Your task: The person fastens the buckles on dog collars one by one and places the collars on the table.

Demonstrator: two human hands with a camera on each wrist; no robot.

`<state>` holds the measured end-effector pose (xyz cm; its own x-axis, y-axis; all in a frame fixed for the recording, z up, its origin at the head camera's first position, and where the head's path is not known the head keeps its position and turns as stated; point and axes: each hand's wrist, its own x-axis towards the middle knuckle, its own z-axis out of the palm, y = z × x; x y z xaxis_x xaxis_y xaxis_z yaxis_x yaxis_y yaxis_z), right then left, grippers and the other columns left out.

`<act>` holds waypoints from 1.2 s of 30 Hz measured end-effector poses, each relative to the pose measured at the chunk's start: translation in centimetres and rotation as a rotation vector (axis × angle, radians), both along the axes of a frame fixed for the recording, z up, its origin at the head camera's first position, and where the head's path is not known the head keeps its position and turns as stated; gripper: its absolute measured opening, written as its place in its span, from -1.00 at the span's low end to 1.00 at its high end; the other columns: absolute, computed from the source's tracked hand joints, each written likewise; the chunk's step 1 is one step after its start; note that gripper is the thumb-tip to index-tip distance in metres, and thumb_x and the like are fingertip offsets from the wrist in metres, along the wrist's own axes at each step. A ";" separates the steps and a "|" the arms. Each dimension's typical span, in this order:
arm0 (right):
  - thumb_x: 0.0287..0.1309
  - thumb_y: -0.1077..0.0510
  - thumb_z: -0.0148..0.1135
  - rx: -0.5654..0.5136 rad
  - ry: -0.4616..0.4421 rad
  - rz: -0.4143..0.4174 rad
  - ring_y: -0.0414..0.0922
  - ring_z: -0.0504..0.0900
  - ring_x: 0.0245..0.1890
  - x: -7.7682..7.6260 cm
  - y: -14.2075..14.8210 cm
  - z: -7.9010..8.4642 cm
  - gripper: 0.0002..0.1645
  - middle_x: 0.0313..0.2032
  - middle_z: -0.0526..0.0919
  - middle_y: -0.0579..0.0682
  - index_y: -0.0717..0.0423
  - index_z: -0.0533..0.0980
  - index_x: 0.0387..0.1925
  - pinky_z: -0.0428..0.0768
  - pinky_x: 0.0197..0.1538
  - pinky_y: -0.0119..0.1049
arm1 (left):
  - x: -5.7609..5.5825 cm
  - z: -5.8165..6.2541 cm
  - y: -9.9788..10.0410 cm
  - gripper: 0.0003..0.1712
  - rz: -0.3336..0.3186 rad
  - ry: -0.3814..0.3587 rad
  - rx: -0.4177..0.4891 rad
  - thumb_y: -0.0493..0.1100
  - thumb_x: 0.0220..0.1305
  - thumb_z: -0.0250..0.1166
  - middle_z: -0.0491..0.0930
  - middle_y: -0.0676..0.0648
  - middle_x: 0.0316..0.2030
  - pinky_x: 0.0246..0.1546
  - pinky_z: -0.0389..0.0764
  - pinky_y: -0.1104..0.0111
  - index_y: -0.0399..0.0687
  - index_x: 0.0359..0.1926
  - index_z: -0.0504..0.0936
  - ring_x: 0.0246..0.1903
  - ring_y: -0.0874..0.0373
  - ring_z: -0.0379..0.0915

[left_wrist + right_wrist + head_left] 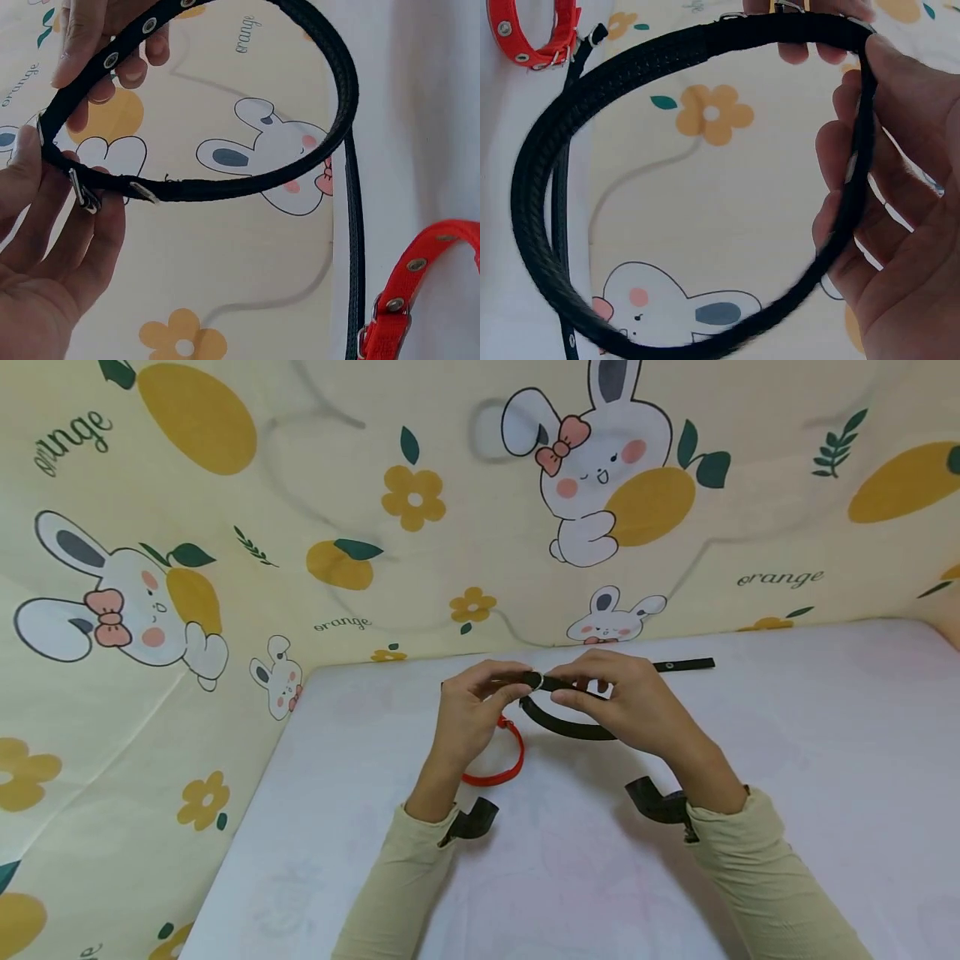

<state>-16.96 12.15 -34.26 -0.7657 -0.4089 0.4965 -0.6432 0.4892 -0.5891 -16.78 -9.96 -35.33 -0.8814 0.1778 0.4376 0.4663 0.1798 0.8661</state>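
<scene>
Both hands hold a black collar (pixel 570 728) up above the white table, bent into a loop. My left hand (pixel 468 714) pinches it at the buckle end, where a metal ring (pixel 86 196) hangs beside the fingers in the left wrist view. The right hand (pixel 647 706) grips the strap end, which has metal-rimmed holes, with thumb and fingers. At the buckle the two ends meet; how far the strap passes through it I cannot tell. Behind the left hand lies a red collar (pixel 491 779), fastened into a ring, with eyelets and a metal buckle.
A second, thin black strap (pixel 686 665) lies along the far side of the white table (pixel 360 860), partly behind the hands. A printed cloth (pixel 435 568) with rabbits and oranges covers the wall behind and to the left. Black mounts (pixel 476 820) sit at both wrists.
</scene>
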 end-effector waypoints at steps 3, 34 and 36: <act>0.12 0.06 0.46 0.017 -0.037 -0.030 -0.23 0.63 -0.15 0.0 0.3 0.2 -0.70 -0.28 0.72 -0.21 -0.11 0.70 -0.06 0.56 -0.14 -0.28 | -0.1 0.2 -0.2 -0.72 0.051 -0.047 0.016 -0.31 0.17 0.40 0.71 -0.25 -0.14 -0.07 0.70 0.35 -0.27 -0.08 0.68 -0.13 -0.02 0.70; 0.14 0.09 0.45 -0.001 -0.050 -0.065 0.13 0.48 0.31 0.3 0.3 0.1 -0.73 -0.09 0.72 -0.05 -0.05 0.70 -0.09 0.37 0.38 0.11 | 0.2 0.3 -0.4 -0.72 -0.070 -0.025 -0.008 -0.34 0.17 0.42 0.67 -0.21 -0.14 -0.01 0.68 0.31 -0.24 -0.07 0.66 -0.18 0.13 0.64; 0.11 0.13 0.46 0.014 -0.016 -0.054 0.13 0.47 0.30 0.3 0.3 0.2 -0.73 -0.11 0.69 -0.04 -0.01 0.71 -0.10 0.37 0.38 0.10 | 0.2 0.3 -0.3 -0.73 -0.076 -0.017 -0.017 -0.34 0.16 0.43 0.67 -0.19 -0.16 -0.02 0.69 0.31 -0.24 -0.09 0.67 -0.18 0.13 0.65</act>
